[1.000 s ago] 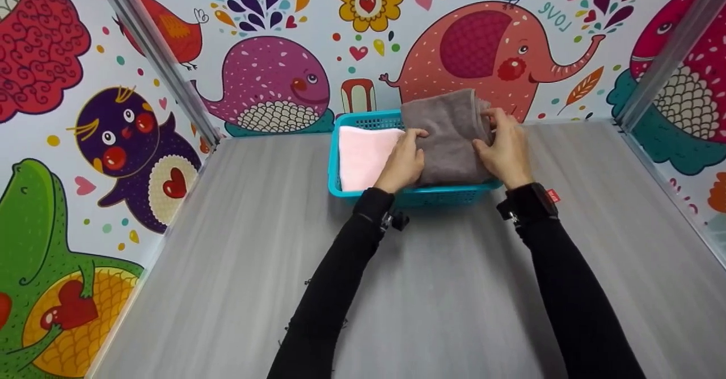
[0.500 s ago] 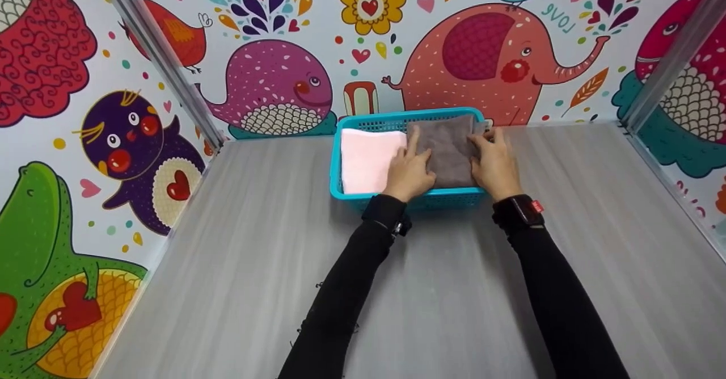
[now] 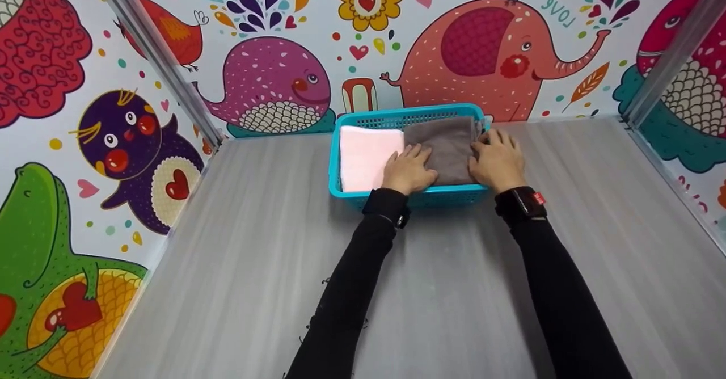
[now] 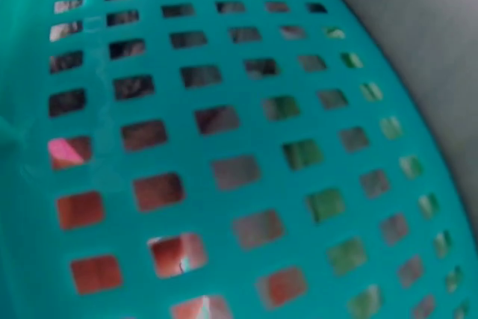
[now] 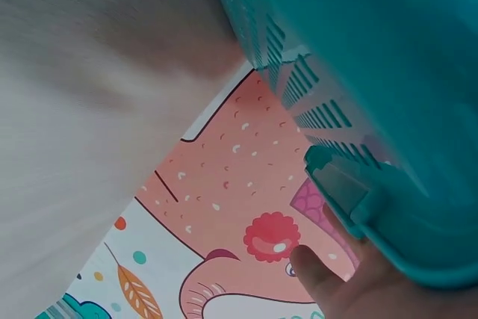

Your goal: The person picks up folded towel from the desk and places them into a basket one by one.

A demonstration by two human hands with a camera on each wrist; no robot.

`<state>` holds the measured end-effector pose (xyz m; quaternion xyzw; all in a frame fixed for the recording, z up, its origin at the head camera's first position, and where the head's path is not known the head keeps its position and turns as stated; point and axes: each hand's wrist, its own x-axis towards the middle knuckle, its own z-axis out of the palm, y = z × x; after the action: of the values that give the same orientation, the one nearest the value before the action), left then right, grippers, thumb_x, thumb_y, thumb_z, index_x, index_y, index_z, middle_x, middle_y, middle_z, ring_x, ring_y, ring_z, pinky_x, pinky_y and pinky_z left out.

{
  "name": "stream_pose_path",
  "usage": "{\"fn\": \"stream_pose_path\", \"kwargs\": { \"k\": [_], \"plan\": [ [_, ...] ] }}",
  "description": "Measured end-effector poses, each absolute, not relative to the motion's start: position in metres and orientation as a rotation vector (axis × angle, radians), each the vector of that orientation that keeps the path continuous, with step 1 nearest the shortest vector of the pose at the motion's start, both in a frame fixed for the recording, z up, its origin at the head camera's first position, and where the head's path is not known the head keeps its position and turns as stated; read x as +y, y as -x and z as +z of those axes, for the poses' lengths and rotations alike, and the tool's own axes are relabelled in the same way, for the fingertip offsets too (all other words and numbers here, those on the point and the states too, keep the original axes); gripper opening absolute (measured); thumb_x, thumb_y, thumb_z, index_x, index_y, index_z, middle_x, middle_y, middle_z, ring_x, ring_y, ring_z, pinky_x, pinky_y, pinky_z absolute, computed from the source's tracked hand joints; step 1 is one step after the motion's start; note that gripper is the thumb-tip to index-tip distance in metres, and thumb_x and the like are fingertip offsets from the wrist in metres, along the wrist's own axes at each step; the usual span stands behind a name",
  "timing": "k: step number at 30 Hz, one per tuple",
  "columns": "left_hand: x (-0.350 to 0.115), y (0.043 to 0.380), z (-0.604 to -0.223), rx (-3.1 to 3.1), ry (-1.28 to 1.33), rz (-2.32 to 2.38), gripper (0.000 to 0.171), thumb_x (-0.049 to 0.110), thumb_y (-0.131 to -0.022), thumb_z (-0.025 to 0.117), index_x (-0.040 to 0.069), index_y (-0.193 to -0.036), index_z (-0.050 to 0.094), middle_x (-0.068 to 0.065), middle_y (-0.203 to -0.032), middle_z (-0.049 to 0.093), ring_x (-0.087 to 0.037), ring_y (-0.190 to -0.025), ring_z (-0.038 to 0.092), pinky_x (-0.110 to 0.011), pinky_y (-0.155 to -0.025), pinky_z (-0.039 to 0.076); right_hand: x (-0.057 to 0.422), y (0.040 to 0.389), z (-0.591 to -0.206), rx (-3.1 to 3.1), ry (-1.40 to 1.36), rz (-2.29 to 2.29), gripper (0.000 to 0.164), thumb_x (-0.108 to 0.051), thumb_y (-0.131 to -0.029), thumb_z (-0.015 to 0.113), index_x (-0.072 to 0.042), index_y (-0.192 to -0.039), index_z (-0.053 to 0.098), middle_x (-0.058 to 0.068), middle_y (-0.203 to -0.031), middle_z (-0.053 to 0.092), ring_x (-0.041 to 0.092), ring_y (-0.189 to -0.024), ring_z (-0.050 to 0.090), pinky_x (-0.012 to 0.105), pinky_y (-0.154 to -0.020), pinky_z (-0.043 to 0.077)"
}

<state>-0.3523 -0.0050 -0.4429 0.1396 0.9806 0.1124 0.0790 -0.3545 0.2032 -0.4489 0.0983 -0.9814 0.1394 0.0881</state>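
A folded grey towel (image 3: 445, 135) lies in the right half of a teal plastic basket (image 3: 333, 163). Beside it, on the left, is a folded pink towel (image 3: 366, 155). My left hand (image 3: 408, 170) rests at the meeting edge of the two towels, fingers spread forward over the grey one. At the basket's right end, my right hand (image 3: 499, 160) reaches over the rim to the grey towel's right edge, thumb on its side. In the right wrist view, fingers (image 5: 314, 270) show just outside the basket's end handle (image 5: 340, 184); the other fingertips are hidden.
The basket stands on a grey wood-grain table (image 3: 255, 265), close to the back wall panel (image 3: 363, 38) printed with cartoon animals. Metal corner posts (image 3: 164, 61) rise at both back corners. Slotted basket side (image 4: 224, 140) fills the left wrist view.
The grey towel has gone down from standing above the rim to lying inside the basket. My left hand moved onto it, its raised index finger now lowered; my right hand stays at the right edge.
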Motion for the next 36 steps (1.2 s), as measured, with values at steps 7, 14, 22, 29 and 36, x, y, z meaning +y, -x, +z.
{"fn": "stream_pose_path", "kwargs": {
  "k": [7,14,22,29,36],
  "plan": [
    [-0.0067,0.3525,-0.4421,2.882,-0.416,0.355,0.063,0.04,-0.106,0.043,0.022,-0.165,0.029,-0.001,-0.173,0.023,-0.02,-0.162,0.014,-0.045,-0.131,0.011,0.202,0.3532,-0.4503,-2.925,-0.289,0.426,0.045,-0.024,-0.103,0.055,0.0,-0.14,0.062,0.026,-0.134,0.046,0.044,-0.13,0.04,0.061,-0.113,0.035],
    [-0.0082,0.3528,-0.4433,2.856,-0.404,0.355,0.063,0.042,-0.107,0.042,0.023,-0.165,0.027,0.002,-0.174,0.02,-0.018,-0.162,0.011,-0.047,-0.13,0.011,0.1997,0.3522,-0.4503,-2.947,-0.291,0.453,0.044,-0.024,-0.103,0.055,0.001,-0.138,0.064,0.025,-0.132,0.044,0.042,-0.128,0.04,0.062,-0.105,0.042],
    [-0.0053,0.3545,-0.4436,2.855,-0.407,0.374,0.064,0.044,-0.106,0.043,0.023,-0.165,0.028,0.001,-0.174,0.021,-0.019,-0.162,0.011,-0.047,-0.131,0.01,0.2028,0.3536,-0.4501,-2.958,-0.295,0.446,0.045,-0.024,-0.103,0.053,0.001,-0.139,0.063,0.025,-0.131,0.043,0.042,-0.127,0.039,0.063,-0.097,0.048],
    [-0.0044,0.3537,-0.4469,2.908,-0.438,0.403,0.062,0.043,-0.108,0.04,0.022,-0.165,0.03,0.0,-0.173,0.023,-0.02,-0.162,0.014,-0.049,-0.13,0.013,0.2032,0.3515,-0.4533,-2.884,-0.284,0.495,0.044,-0.023,-0.103,0.052,0.002,-0.137,0.064,0.025,-0.129,0.047,0.042,-0.125,0.041,0.062,-0.099,0.046],
    [-0.0039,0.3528,-0.4483,2.983,-0.415,0.519,0.056,0.038,-0.109,0.039,0.025,-0.163,0.034,0.0,-0.171,0.029,-0.02,-0.161,0.019,-0.049,-0.129,0.019,0.202,0.3508,-0.4585,-2.748,-0.229,0.649,0.042,-0.02,-0.1,0.056,0.002,-0.134,0.066,0.025,-0.127,0.055,0.042,-0.119,0.051,0.061,-0.1,0.045]
  ]
}}
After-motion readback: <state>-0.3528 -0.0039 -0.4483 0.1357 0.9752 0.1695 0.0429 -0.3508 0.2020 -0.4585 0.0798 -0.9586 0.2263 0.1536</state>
